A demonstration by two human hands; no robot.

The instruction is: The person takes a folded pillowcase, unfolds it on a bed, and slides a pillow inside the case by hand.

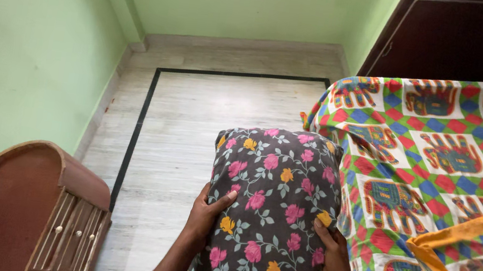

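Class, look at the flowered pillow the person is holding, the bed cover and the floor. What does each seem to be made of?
Flowered pillow: looks like soft woven cloth, matte, dimpling under the left hand and right hand.
Bed cover: probably printed cotton-like fabric; it creases and drapes at the edge.
Floor: seems polished stone or tile, pale and veined, with a dark inlaid border line.

The pillow has a cover of soft matt cotton-like cloth, dark with printed flowers, a little wrinkled where the left hand and right hand press it; the bedsheet is also matt woven cloth, with an orange cloth border; the floor looks like smooth polished stone with faint shine; the wooden headboard is brown, slightly glossy; the walls are matt painted
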